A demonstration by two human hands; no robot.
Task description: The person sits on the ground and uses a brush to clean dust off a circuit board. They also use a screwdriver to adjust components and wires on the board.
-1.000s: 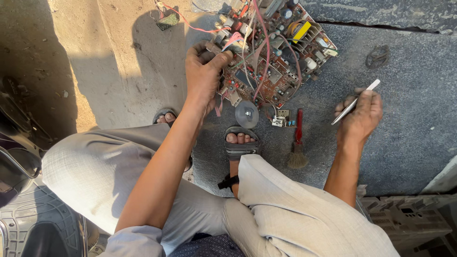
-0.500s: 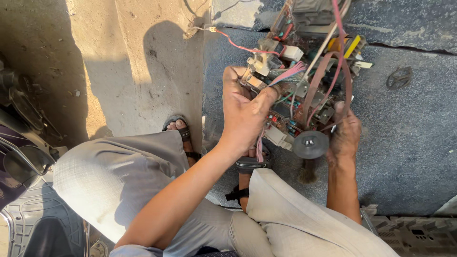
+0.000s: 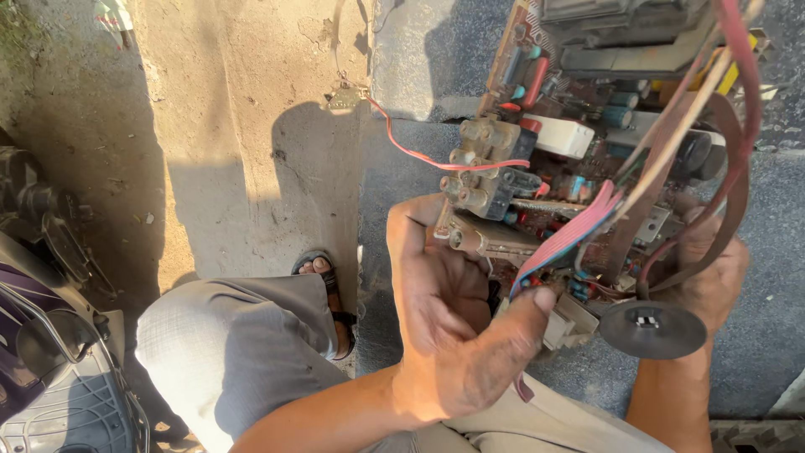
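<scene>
The left hand (image 3: 457, 327) grips the near edge of a circuit board (image 3: 570, 168), fingers curled and thumb pressed on a white connector (image 3: 566, 323); the board is raised above grey ground (image 3: 755, 352). The right hand (image 3: 708, 273) clasps its far side, fingers closed around dark wires (image 3: 729, 193); a black disc (image 3: 652, 329) hangs just beside it.

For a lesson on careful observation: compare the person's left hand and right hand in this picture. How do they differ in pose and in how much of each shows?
The left hand is in front of the circuit board, fully visible; the right hand is behind it, partly hidden by wires and a dark disc. The left hand's thumb presses the board's near edge; the right hand's fingers curl round the far side. Both grip the same board, lifted off the ground.
</scene>
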